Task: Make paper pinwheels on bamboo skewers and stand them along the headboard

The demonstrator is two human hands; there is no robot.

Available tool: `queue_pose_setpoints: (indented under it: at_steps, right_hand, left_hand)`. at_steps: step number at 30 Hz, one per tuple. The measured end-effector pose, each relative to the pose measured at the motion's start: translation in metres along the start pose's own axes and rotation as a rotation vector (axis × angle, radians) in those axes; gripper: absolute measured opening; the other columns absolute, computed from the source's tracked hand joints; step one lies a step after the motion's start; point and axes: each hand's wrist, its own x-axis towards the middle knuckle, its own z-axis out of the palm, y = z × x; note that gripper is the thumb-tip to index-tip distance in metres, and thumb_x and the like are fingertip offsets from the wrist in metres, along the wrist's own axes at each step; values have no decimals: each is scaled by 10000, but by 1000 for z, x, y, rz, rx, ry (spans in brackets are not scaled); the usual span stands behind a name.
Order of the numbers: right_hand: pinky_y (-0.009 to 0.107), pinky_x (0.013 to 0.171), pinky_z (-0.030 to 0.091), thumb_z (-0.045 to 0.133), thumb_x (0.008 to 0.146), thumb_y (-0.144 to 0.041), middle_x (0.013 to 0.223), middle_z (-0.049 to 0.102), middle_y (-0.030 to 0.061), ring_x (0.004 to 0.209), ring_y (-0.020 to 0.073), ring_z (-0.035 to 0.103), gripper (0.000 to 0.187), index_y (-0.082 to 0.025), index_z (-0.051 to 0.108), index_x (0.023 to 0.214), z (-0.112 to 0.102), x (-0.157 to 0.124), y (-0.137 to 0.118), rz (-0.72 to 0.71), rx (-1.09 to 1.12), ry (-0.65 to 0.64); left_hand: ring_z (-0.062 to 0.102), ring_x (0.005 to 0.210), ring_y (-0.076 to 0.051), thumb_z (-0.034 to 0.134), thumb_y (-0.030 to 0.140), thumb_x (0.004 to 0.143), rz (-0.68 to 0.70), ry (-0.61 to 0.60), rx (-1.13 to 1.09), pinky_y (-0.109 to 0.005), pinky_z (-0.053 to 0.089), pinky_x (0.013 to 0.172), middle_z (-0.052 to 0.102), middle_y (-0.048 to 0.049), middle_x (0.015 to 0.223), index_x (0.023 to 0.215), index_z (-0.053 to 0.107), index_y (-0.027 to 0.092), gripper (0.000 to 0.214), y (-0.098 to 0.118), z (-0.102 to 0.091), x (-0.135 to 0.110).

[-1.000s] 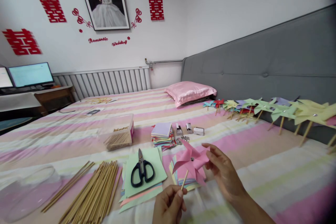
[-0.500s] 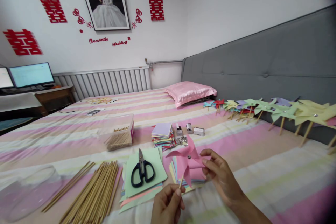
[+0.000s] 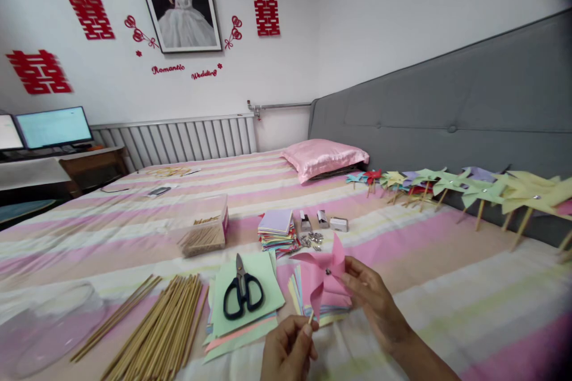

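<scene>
A pink paper pinwheel (image 3: pixel 322 272) with a small metal pin at its centre is held up in front of me. My left hand (image 3: pixel 290 345) pinches its thin wooden stick below the blades. At the right edge, the fingers of my right hand (image 3: pixel 373 294) are closed on a paper blade, and their tips are partly hidden by it. Behind the pinwheel lies a stack of coloured paper sheets (image 3: pixel 294 294), partly covered from view. To the left, dark-handled scissors (image 3: pixel 241 292) rest on green paper (image 3: pixel 270 274).
Wooden sticks (image 3: pixel 156 327) lie at the front left, near a clear plastic lid (image 3: pixel 53 330). A clear box of thin sticks (image 3: pixel 205 235), small paper squares (image 3: pixel 274 222), metal pins (image 3: pixel 311 240) and little boxes (image 3: pixel 338 224) stand farther back. Finished pinwheels (image 3: pixel 482 187) line the headboard.
The pinwheel has shifted slightly right and its blades have turned a little. My left hand has moved slightly right, and my right hand's fingers have come closer to the pinwheel's centre.
</scene>
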Motion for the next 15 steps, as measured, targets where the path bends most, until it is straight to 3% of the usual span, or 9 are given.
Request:
queue_pose_setpoints:
  at_steps: [4, 9, 15]
  right_hand:
    - [275, 628, 413, 696, 638, -340, 621, 569, 0, 649, 172, 521, 211, -157, 591, 643, -1, 2, 4, -1, -47, 37]
    - [306, 670, 435, 715, 616, -352, 700, 651, 37, 711, 214, 570, 280, -145, 662, 796, 0, 1, 4, 31, -12, 55]
    - [328, 705, 447, 733, 598, -348, 738, 681, 52, 726, 229, 602, 317, -145, 677, 835, 1, 1, 5, 43, 33, 82]
  left_hand:
    - [241, 282, 7, 643, 538, 609, -6, -10, 30, -175, 98, 327, 503, 50, 442, 736, 616, 103, 454, -3, 4, 0]
    - [247, 291, -2, 638, 544, 610, -19, 6, 63, -181, 106, 333, 506, 45, 437, 735, 617, 104, 458, -4, 6, -1]
    - [240, 287, -2, 648, 542, 598, -17, 2, 42, -184, 95, 334, 500, 46, 430, 731, 627, 99, 463, -7, 6, 0]
